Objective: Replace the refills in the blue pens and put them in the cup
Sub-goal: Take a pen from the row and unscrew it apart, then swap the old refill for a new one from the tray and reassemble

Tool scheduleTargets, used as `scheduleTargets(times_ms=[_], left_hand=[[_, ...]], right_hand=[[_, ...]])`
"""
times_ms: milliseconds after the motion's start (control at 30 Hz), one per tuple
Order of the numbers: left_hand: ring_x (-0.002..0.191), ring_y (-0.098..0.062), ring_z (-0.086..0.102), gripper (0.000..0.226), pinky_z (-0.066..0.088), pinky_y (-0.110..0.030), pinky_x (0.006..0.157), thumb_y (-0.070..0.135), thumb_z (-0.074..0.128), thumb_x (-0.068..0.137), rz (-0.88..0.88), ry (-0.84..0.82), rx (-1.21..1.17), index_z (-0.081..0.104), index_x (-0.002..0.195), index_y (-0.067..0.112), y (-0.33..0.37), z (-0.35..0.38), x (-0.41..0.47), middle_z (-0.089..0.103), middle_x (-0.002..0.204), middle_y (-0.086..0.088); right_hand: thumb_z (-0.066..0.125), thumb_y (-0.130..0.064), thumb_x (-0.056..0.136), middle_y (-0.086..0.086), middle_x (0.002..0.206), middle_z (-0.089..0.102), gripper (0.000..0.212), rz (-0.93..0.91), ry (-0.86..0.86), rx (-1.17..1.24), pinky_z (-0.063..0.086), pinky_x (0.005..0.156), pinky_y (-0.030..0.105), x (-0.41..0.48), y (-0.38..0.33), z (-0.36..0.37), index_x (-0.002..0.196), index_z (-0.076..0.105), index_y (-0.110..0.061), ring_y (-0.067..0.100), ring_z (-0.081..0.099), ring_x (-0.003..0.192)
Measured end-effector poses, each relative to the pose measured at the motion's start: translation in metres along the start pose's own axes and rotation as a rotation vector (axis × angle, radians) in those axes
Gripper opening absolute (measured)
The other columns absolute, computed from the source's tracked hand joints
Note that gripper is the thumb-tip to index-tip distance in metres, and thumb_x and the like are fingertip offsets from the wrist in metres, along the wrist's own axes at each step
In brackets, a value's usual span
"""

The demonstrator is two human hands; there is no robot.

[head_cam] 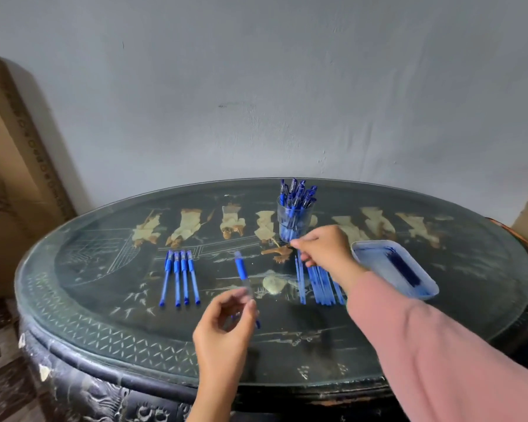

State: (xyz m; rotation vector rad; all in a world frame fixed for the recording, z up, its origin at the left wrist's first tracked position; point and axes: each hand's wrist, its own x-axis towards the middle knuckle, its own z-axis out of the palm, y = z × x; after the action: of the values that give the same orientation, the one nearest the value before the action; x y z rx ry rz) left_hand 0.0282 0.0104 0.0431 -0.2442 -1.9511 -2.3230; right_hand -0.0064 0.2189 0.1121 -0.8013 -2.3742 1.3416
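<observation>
Hands were apart | left hand (226,322) gripped blue pen (242,269), kinda blurry | right hand (320,248) pinched a refill (297,264) at the refill pile (319,286) just beside the cup (294,222) | four pens (180,275) lay further left

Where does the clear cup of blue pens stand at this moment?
In the head view the clear cup stands near the far edge of the table, right of centre, just beyond the right hand, left of the white tray.
</observation>
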Motion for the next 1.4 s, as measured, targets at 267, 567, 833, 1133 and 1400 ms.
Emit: scheduleTargets(times_ms=[267, 567, 833, 1133, 1400], left_hand=[[0.086, -0.03, 0.072, 0.02, 0.055, -0.047, 0.09, 0.007, 0.075, 0.082, -0.045, 0.189, 0.07, 0.072, 0.089, 0.026, -0.012, -0.029, 0.036, 0.074, 0.083, 0.002], [0.079, -0.027, 0.073, 0.016, 0.057, -0.049, 0.086, 0.011, 0.073, 0.085, -0.086, 0.193, 0.067, 0.072, 0.09, 0.026, -0.018, -0.032, 0.037, 0.073, 0.082, 0.002], [0.084, -0.028, 0.071, 0.014, 0.057, -0.049, 0.085, 0.013, 0.073, 0.085, -0.077, 0.162, 0.116, 0.072, 0.09, 0.026, -0.022, -0.033, 0.038, 0.074, 0.085, 0.001], [0.083, -0.025, 0.072, 0.015, 0.057, -0.048, 0.086, 0.013, 0.074, 0.084, -0.08, 0.143, 0.155, 0.072, 0.091, 0.026, -0.022, -0.033, 0.038, 0.074, 0.082, 0.003], [0.082, -0.025, 0.072, 0.017, 0.057, -0.049, 0.086, 0.014, 0.075, 0.083, -0.078, 0.157, 0.187, 0.071, 0.087, 0.03, -0.02, -0.031, 0.035, 0.074, 0.083, 0.003]], right_hand=[[0.08, -0.023, 0.079, 0.008, 0.07, 0.058, 0.031, 0.045, -0.003, -0.409, 0.042, 0.065, 0.027, 0.025, 0.032, 0.042, 0.063, 0.059, -0.008, 0.029, 0.058, 0.074], [0.074, -0.017, 0.085, 0.004, 0.065, 0.048, 0.039, -0.002, 0.045, -0.499, 0.037, 0.06, 0.027, 0.028, 0.047, 0.044, 0.057, 0.046, -0.012, 0.027, 0.05, 0.069], [0.077, -0.026, 0.084, -0.002, 0.059, 0.047, 0.048, -0.033, 0.064, -0.439, 0.039, 0.059, 0.027, 0.028, 0.056, 0.046, 0.052, 0.043, -0.017, 0.022, 0.054, 0.066], [0.057, -0.03, 0.098, 0.007, 0.085, 0.063, 0.024, -0.115, 0.213, -0.343, 0.039, 0.065, 0.03, 0.021, 0.054, 0.026, 0.087, 0.06, -0.008, 0.025, 0.056, 0.077], [0.048, -0.01, 0.093, 0.012, 0.111, 0.066, 0.024, 0.189, 0.367, -0.875, 0.045, 0.075, 0.031, 0.013, 0.117, -0.093, 0.107, 0.067, -0.008, 0.03, 0.06, 0.105]])
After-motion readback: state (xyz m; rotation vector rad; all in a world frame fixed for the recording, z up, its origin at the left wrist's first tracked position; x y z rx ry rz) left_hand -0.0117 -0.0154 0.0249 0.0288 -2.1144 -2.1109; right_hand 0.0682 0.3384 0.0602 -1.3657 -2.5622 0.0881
